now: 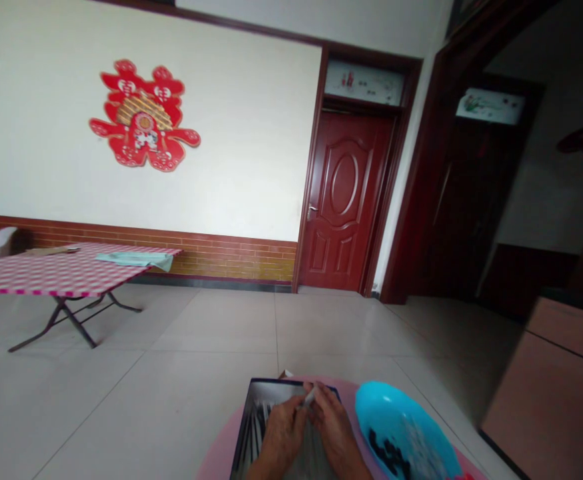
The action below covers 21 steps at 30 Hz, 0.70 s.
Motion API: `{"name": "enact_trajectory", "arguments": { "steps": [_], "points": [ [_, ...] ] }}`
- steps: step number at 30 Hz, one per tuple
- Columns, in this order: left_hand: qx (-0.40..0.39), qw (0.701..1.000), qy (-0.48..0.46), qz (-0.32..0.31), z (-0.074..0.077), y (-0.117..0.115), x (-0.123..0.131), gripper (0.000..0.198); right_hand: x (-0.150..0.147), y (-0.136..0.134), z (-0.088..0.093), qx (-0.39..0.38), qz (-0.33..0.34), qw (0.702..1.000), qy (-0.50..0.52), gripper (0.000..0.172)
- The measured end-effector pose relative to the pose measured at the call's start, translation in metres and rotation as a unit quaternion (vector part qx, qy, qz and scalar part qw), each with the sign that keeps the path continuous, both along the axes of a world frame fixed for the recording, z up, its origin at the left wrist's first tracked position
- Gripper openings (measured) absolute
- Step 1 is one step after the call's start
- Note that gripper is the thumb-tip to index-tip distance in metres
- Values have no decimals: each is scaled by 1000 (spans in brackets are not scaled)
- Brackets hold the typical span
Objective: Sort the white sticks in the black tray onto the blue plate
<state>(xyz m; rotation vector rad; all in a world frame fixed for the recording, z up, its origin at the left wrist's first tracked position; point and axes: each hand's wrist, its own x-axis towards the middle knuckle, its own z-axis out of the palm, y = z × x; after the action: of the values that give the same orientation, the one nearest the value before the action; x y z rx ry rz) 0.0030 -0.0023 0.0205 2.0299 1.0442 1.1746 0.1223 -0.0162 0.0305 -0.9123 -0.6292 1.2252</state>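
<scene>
My left hand [286,427] and my right hand [332,423] meet above a dark-rimmed box [242,423], fingers closed together. Between the fingertips shows a small whitish slender piece [310,398]; its exact kind is too small to make out. Long thin pen-like sticks [256,430] lie in the box, left of my hands and partly hidden by them. To the right of my right hand stands a bright blue plastic basin [371,400]. It holds small black pieces [388,453] and a heap of clear or whitish pieces [421,443].
Box and basin rest on a pink round surface [224,447]. A folding table [86,267] with a checked cover and a pale green cloth [136,259] stands at left. A brownish cabinet [546,387] is at right. Behind is a red door [346,200].
</scene>
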Motion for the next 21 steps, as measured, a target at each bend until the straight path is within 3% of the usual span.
{"name": "enact_trajectory", "arguments": {
  "steps": [4, 9, 14, 17, 21],
  "points": [
    [-140, 983, -103, -60, 1, 4, 7, 35, 0, -2, 5, 11, 35, 999, 14, 52],
    [-328, 921, -189, -91, 11, -2, 10, 48, 2, -6, 16, 29, 116, 992, 36, 42],
    [-447, 853, -245, -113, 27, -9, 3, 38, 4, -9, 26, 55, 157, 985, 56, 32],
    [-468, 837, -256, -122, 29, -10, 0, 40, 2, -11, 29, 68, 155, 984, 54, 27],
    [-425, 859, -259, -121, 28, -11, 1, 44, -4, -14, 30, 64, 150, 986, 33, 27]
  ]
}}
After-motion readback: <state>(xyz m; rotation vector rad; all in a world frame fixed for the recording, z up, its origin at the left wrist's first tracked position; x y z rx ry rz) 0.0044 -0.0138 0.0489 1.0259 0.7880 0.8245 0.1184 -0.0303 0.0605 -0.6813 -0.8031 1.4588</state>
